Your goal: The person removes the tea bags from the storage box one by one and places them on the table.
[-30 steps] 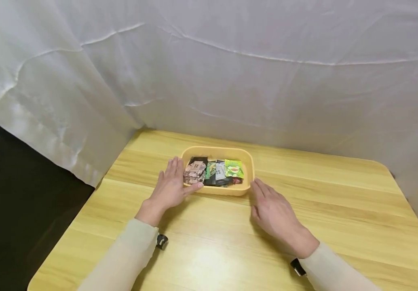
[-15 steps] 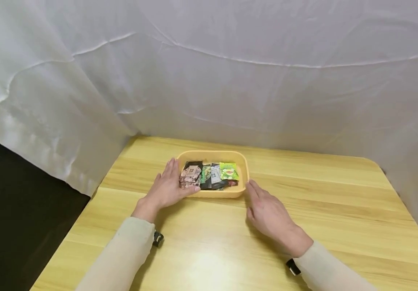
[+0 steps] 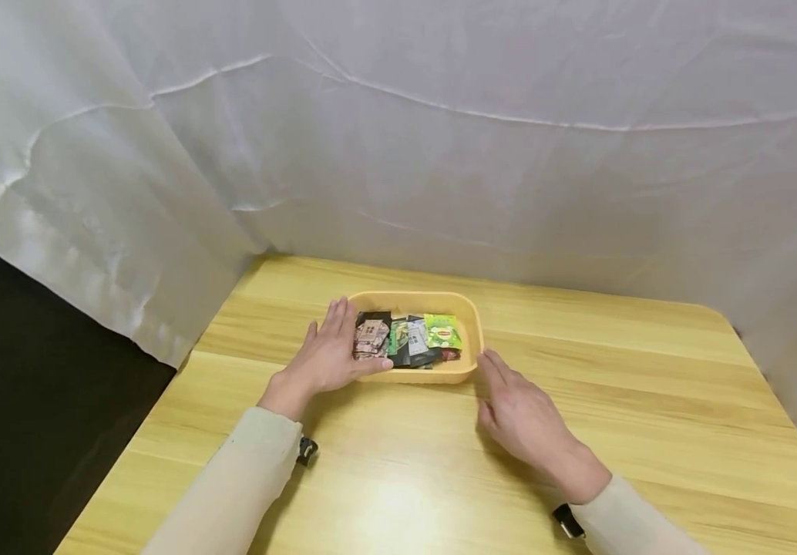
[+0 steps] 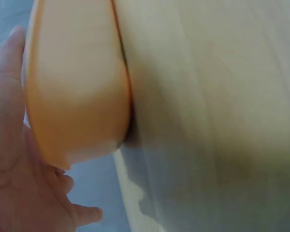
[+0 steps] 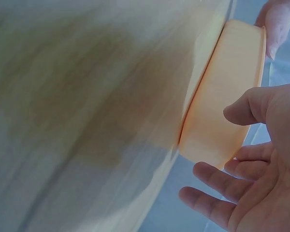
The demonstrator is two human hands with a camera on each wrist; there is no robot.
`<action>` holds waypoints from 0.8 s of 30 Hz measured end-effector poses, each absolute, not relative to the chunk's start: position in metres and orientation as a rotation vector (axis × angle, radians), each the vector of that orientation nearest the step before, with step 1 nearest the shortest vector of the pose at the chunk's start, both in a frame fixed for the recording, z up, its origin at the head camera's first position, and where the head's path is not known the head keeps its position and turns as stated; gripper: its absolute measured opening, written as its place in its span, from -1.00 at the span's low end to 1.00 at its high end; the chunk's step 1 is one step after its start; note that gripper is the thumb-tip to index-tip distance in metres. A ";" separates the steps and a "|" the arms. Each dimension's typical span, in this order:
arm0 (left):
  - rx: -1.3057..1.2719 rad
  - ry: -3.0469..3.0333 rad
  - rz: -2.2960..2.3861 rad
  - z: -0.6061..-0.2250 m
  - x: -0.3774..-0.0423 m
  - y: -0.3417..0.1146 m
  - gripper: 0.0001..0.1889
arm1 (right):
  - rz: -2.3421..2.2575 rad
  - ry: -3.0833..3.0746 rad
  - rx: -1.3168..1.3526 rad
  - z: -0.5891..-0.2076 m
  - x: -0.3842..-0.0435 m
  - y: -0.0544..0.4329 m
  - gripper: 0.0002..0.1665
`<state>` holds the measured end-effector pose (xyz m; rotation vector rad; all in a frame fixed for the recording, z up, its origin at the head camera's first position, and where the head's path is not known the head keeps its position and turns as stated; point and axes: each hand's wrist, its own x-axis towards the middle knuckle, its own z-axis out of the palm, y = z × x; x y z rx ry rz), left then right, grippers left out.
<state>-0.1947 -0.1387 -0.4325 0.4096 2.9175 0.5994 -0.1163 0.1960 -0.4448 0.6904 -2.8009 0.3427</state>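
A yellow plastic basket (image 3: 433, 376) stands near the back of the table with several flat packets in it. Pinkish patterned packets (image 3: 373, 333) lie at its left, a pale-grey one (image 3: 417, 337) in the middle, and a bright green Lipton tea bag packet (image 3: 442, 331) at the right. My left hand (image 3: 325, 361) rests against the basket's left end, fingers straight along the side, thumb laid along the front rim. At the front right corner my right hand (image 3: 526, 420) touches the basket with extended fingertips. In the right wrist view its thumb (image 5: 241, 111) is apart from the other fingers.
The wood-grain table (image 3: 613, 385) has a rounded back right corner. A grey-white cloth (image 3: 475, 169) hangs behind and to the left. Beyond the table's left edge is a dark area (image 3: 38, 408). Black straps (image 3: 568, 522) show at the sleeves.
The head view has shifted slightly. Both hands keep their places at the two ends of the basket, and the packets lie as before.
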 end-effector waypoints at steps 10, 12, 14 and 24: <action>0.412 2.913 0.603 -0.433 -0.190 -0.133 0.46 | 0.334 -2.775 0.671 -0.446 -0.109 0.201 -0.19; 0.389 2.910 0.575 -0.431 -0.188 -0.135 0.47 | 0.339 -2.772 0.675 -0.446 -0.109 0.199 -0.20; 0.364 2.915 0.557 -0.430 -0.187 -0.137 0.48 | 0.347 -2.773 0.683 -0.445 -0.111 0.197 -0.20; 0.341 2.933 0.495 -0.430 -0.183 -0.141 0.49 | 0.327 -2.821 0.680 -0.443 -0.120 0.189 -0.18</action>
